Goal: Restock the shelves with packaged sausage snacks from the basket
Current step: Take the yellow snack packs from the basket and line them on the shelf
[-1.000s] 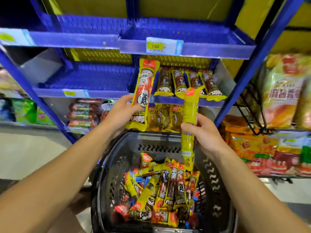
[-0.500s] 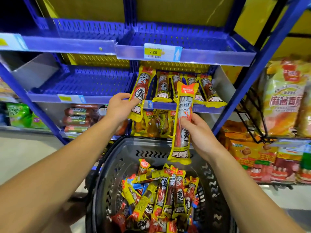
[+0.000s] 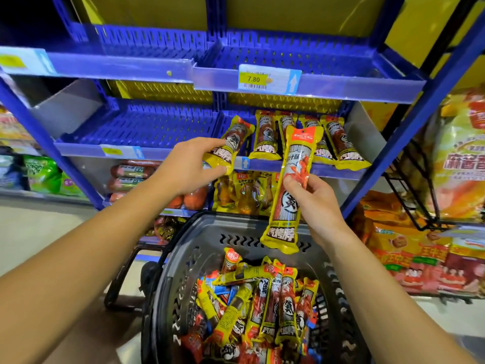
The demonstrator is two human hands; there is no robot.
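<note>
My left hand (image 3: 185,168) grips the lower end of a yellow sausage pack (image 3: 231,144) and lays it on the right bay of the middle blue shelf (image 3: 328,169), left of several packs (image 3: 338,145) lying there. My right hand (image 3: 312,203) holds a second yellow sausage pack (image 3: 291,190) upright in front of the shelf, above the basket. The dark plastic basket (image 3: 173,274) below holds several more yellow and red sausage packs (image 3: 262,306).
The upper blue shelf (image 3: 341,86) carries a 7.80 price tag (image 3: 253,78). The middle shelf's left bay (image 3: 147,127) is bare. Lower shelves hold sausages and yellow snack bags (image 3: 241,191). A wire rack with large snack bags (image 3: 462,158) stands to the right.
My left hand has pushed its pack further onto the middle shelf and lowered it flatter. My right hand has raised its pack slightly higher, toward the shelf; the view moved closer.
</note>
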